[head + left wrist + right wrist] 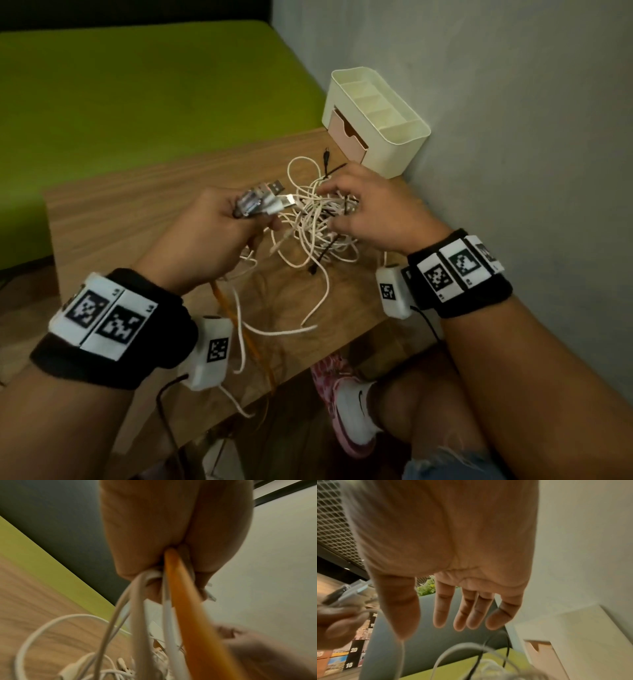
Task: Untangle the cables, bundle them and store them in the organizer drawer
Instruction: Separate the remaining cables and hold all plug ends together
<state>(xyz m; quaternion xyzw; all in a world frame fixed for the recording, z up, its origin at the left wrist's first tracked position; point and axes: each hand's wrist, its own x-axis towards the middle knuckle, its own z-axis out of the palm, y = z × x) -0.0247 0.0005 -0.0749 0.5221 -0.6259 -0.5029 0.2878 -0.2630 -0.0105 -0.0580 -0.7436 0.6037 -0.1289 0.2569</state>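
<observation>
A tangle of white and black cables (pixel 315 222) lies on the wooden table (pixel 137 212). My left hand (pixel 219 229) grips a bunch of cable plug ends (pixel 263 200), held above the table; an orange cable (pixel 185 601) and white cables (pixel 137 601) hang from the fist. My right hand (pixel 363 209) hovers over the tangle with fingers (pixel 471 612) straight and spread, holding nothing. The cream organizer (pixel 376 120) with its pink drawer (pixel 346 133) stands at the table's far right corner, the drawer pulled out slightly.
A grey wall (pixel 513 137) runs along the table's right side. A green surface (pixel 137 96) lies beyond the table's far edge. My knee and a pink-and-white shoe (pixel 349 404) show below the near edge.
</observation>
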